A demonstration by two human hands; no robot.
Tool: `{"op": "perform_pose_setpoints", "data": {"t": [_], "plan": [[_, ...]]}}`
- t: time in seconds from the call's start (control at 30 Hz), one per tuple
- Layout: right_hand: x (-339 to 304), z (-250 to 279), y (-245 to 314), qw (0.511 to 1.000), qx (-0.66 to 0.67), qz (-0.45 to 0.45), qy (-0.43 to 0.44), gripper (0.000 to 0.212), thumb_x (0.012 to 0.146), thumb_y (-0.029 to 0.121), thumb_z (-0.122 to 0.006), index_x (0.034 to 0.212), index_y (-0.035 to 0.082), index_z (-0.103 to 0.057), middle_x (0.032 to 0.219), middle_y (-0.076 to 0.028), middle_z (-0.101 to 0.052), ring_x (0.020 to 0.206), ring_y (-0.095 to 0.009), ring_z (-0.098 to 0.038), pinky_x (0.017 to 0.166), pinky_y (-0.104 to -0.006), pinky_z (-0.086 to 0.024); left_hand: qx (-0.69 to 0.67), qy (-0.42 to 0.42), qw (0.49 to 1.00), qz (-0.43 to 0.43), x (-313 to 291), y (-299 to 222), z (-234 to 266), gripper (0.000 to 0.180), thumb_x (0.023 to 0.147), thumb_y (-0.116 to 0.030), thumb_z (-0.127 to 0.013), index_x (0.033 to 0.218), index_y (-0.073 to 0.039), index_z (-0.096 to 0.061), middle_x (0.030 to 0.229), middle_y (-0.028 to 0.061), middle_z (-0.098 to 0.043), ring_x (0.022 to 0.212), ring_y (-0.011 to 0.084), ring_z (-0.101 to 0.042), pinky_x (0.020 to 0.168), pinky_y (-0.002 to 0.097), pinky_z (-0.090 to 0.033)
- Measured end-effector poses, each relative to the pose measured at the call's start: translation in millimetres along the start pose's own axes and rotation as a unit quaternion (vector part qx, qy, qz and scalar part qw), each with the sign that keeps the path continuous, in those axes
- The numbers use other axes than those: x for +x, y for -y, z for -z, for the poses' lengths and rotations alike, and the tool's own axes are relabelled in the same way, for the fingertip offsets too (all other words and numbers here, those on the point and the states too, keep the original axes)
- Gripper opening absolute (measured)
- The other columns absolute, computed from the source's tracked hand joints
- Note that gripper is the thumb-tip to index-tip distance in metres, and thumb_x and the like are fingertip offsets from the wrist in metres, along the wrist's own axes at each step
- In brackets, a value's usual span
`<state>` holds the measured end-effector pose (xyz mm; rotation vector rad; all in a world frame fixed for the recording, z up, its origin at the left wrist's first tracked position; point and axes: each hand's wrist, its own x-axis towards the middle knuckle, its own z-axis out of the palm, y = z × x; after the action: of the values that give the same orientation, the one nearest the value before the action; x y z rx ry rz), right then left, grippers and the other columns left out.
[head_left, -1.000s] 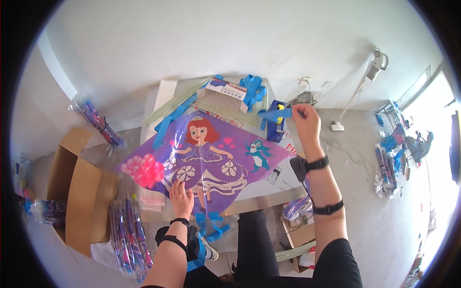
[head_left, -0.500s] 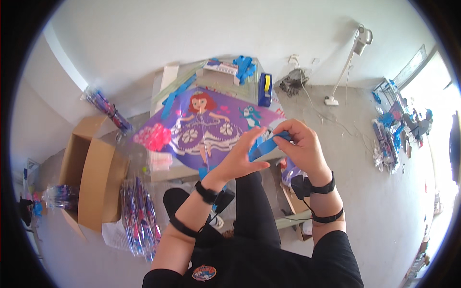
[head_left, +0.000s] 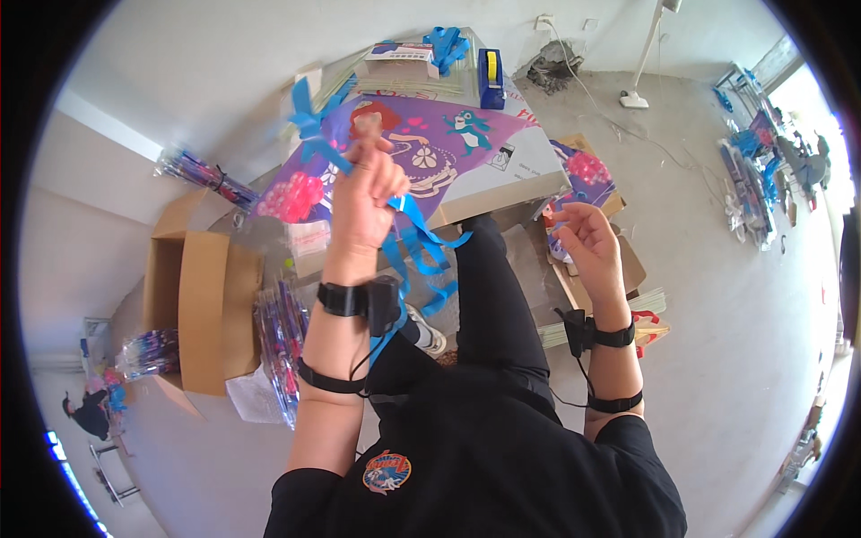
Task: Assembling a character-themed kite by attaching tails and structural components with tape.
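Note:
My left hand [head_left: 366, 193] is raised over the table, its fingers closed on a long blue ribbon [head_left: 417, 242]. One length of the ribbon sticks up past the hand on the left, and looping strands hang below over the table's near edge. Beneath lies a purple kite [head_left: 429, 161] printed with a red-haired figure in a gown, a blue animal and pink flowers. My hand and forearm hide part of it. To the right, off the table's edge, my right hand [head_left: 587, 238] hovers with loosely bent, parted fingers and holds nothing visible.
At the table's back stand a blue tape dispenser [head_left: 491, 81], a small carton [head_left: 399, 61] and a pile of blue ribbon [head_left: 444, 49]. An open cardboard box [head_left: 202, 309] and wrapped bundles [head_left: 278, 341] sit at left. Another purple printed piece [head_left: 587, 170] lies right of the table.
My hands have moved apart: the left went up and left with the ribbon, while the right let go and drew back to the right. The view has shifted too.

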<state>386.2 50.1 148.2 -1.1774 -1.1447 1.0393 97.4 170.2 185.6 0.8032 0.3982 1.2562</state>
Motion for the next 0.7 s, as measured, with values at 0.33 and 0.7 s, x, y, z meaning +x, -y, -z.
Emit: {"op": "perform_pose_setpoints", "data": {"t": [0.33, 0.7], "plan": [[10.3, -56.6, 2.9, 0.995, -0.05, 0.052, 0.068, 0.03, 0.084, 0.004, -0.065, 0.113, 0.001, -0.057, 0.102, -0.006, -0.064, 0.092, -0.013, -0.058, 0.082, -0.0266, -0.046, -0.177, 0.14, 0.974, -0.012, -12.5, -91.1, -47.3, 0.02, 0.101, -0.017, -0.041, 0.106, -0.005, -0.057, 0.052, -0.0063, -0.029, 0.045, 0.0039, -0.026, 0.051, 0.0219, -0.031], [39.4, -117.2, 67.8, 0.947, 0.181, 0.021, 0.266, 0.038, 0.095, 0.024, -0.058, 0.121, -0.003, -0.053, 0.113, -0.007, -0.06, 0.107, -0.015, -0.055, 0.093, -0.0292, -0.043, -0.106, 0.116, 0.941, 0.299, -76.0, -28.4, -64.5, 0.021, 0.082, -0.008, -0.052, 0.101, 0.0, -0.049, 0.049, -0.0044, -0.032, 0.036, 0.004, -0.025, 0.038, 0.0214, -0.022]]}}
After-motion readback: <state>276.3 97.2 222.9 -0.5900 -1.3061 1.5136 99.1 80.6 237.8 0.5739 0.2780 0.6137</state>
